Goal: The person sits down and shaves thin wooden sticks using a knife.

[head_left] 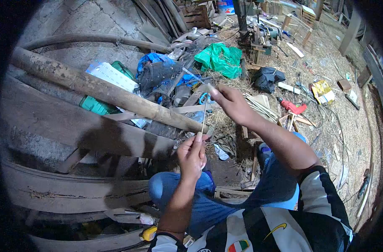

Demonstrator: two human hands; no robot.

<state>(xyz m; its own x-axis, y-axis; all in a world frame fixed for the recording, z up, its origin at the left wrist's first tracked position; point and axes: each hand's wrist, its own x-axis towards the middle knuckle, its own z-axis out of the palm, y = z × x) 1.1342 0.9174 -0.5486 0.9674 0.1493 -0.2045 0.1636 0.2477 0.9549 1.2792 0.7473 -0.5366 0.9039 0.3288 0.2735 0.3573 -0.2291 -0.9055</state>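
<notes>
My left hand (191, 157) is closed, thumb and fingers pinching the lower end of a thin wooden stick (204, 115). The stick stands nearly upright above the thumb. Higher up and to the right, my right hand (231, 103) is closed around a thin blade (193, 76), which points up and left from the fingers. Its grip is hidden inside the hand. The blade's near end lies close to the stick's top; whether they touch I cannot tell. Just behind the stick is a blue ring-shaped handle (204, 98).
A thick bamboo pole (94, 86) and wooden planks (73, 117) run along the left. Behind lie a green plastic bag (221, 59) and a black bag (268, 79). On the right are a bundle of thin sticks (263, 105), a red drill (291, 106) and a yellow packet (323, 92).
</notes>
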